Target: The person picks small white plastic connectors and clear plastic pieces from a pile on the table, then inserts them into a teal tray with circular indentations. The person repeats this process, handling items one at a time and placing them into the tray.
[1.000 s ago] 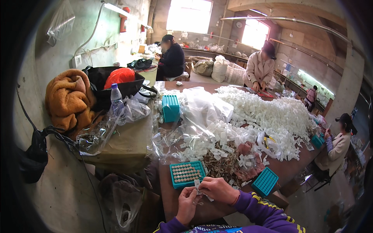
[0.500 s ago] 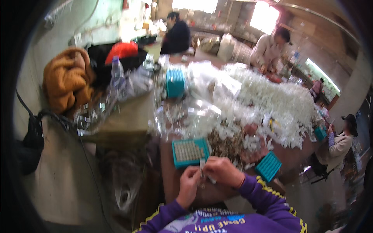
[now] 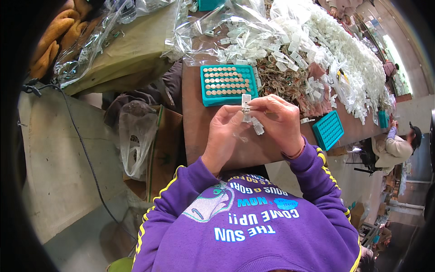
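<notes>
A small translucent white plastic clip-like piece [image 3: 246, 99] stands up between my hands, just in front of a teal tray [image 3: 222, 101]. My left hand [image 3: 223, 136] pinches its lower part with thumb and forefinger. The fingertips of my right hand [image 3: 282, 122] close on its side. Another small white plastic piece [image 3: 258, 128] pokes out below my right fingers; whether it is joined to the first, I cannot tell. Rows of round, coin-like discs [image 3: 225, 80] fill most of the tray, with vacant holes at its upper right.
A second teal tray [image 3: 328, 130] lies to the right near the table edge. Beyond my hands spreads a heap of white plastic pieces [image 3: 337, 59], beside tangled brown scraps [image 3: 278, 79]. A plastic bag [image 3: 136, 140] hangs at left. Co-workers sit along the table's far and right sides.
The view has tilted down, so the table and my hands appear higher in the picture. My hands stay together at the small plastic piece, in front of the tray.
</notes>
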The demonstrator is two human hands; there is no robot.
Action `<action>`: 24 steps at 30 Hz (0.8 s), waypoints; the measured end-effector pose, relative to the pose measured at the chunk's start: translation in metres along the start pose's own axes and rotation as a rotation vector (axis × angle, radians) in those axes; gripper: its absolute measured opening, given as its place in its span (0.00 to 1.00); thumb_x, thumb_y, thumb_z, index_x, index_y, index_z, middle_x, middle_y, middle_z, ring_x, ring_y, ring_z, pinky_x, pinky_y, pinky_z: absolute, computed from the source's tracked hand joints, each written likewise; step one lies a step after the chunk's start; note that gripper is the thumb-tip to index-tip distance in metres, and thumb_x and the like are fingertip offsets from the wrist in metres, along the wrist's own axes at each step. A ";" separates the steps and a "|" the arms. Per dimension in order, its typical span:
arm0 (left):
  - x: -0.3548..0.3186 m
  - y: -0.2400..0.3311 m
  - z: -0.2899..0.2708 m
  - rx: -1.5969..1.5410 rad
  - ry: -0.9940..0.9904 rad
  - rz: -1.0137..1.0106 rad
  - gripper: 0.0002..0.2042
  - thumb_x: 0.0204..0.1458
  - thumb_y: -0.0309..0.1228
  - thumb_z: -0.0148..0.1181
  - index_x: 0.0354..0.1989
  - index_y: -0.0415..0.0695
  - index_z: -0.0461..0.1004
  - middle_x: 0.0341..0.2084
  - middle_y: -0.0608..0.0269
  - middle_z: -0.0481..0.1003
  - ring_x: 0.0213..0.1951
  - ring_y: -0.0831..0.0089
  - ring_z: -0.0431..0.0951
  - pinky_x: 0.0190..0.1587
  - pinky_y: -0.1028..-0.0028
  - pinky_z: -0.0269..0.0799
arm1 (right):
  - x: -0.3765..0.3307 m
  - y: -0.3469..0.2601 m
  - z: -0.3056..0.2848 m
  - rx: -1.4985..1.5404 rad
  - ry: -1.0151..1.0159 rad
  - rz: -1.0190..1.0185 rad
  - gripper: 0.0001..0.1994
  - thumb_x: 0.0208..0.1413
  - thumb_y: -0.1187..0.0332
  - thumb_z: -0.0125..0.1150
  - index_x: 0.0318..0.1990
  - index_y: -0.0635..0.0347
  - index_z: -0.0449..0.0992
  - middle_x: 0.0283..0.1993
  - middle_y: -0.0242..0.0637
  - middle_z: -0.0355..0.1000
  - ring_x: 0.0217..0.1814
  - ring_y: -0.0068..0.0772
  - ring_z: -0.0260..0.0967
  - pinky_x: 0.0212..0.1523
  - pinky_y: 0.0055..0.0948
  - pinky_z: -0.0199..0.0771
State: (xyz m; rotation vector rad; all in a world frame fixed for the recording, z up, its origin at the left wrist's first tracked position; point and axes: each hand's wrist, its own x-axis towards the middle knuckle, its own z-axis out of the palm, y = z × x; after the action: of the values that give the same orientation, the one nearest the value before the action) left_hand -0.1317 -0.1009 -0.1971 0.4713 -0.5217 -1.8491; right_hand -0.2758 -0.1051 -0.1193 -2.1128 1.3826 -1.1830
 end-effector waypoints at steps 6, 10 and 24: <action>-0.001 0.000 -0.001 0.027 0.026 -0.016 0.08 0.60 0.29 0.59 0.43 0.40 0.73 0.39 0.61 0.78 0.39 0.77 0.78 0.44 0.76 0.75 | 0.000 0.004 0.001 -0.044 -0.016 -0.059 0.07 0.46 0.77 0.67 0.35 0.60 0.79 0.30 0.36 0.75 0.27 0.31 0.74 0.28 0.25 0.74; -0.001 0.000 -0.001 0.051 0.015 -0.006 0.08 0.60 0.29 0.59 0.43 0.39 0.73 0.38 0.61 0.78 0.38 0.77 0.78 0.43 0.76 0.75 | -0.001 0.007 0.002 -0.036 0.018 -0.049 0.05 0.47 0.77 0.67 0.32 0.60 0.79 0.29 0.37 0.75 0.28 0.31 0.74 0.27 0.26 0.73; 0.001 -0.004 -0.007 -0.113 0.053 -0.033 0.09 0.62 0.30 0.55 0.47 0.41 0.70 0.41 0.61 0.76 0.41 0.75 0.77 0.45 0.74 0.75 | -0.008 0.024 0.014 -0.143 0.141 -0.112 0.12 0.51 0.74 0.63 0.44 0.57 0.79 0.39 0.37 0.79 0.42 0.39 0.77 0.41 0.35 0.76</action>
State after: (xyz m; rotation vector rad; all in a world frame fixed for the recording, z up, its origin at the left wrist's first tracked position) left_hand -0.1312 -0.1013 -0.2050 0.4540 -0.3737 -1.8816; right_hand -0.2802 -0.1112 -0.1472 -2.2697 1.4655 -1.3364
